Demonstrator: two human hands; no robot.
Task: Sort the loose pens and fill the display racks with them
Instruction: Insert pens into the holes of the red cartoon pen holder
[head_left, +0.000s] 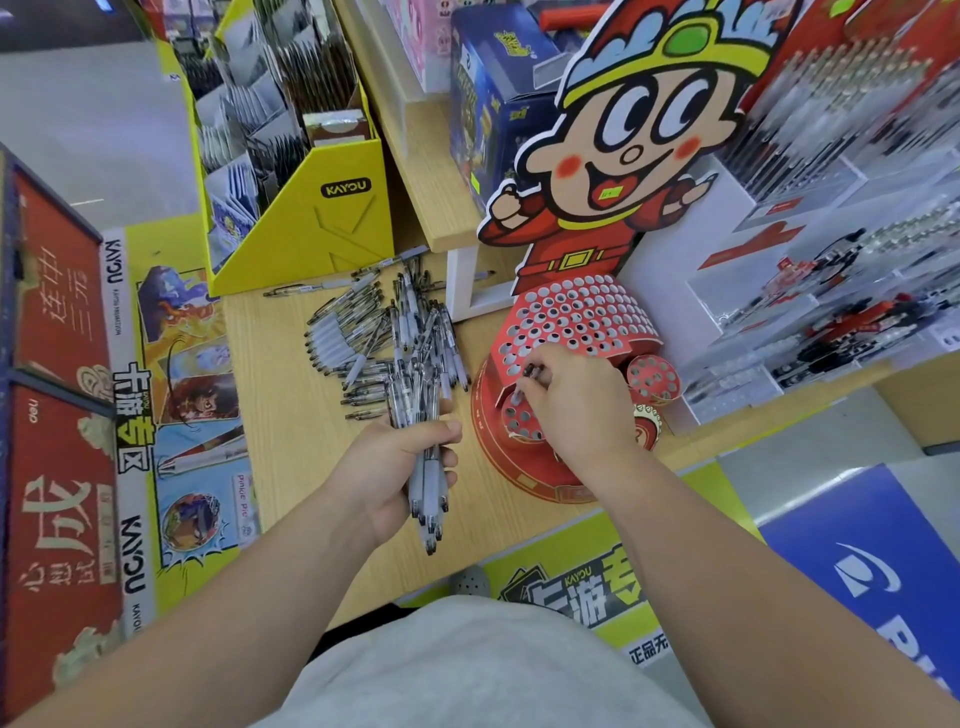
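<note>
The right hand (576, 405) pinches a pen (530, 371) low on the rack (647, 332); the left hand (400, 467), just left of the rack, grips a bundle (415, 410). Most holes (571, 306) seem empty; a pile (384, 343) waits beyond.

A heap of loose pens (384, 343), clear with grey grips, lies jumbled on the wooden counter (291, 415), left of the red cardboard rack (576, 317) pierced with round holes. The left hand (384, 473) grips a bundle of pens (423, 415). The right hand (576, 405) pinches a single pen (519, 395) at the rack's near holes.
</note>
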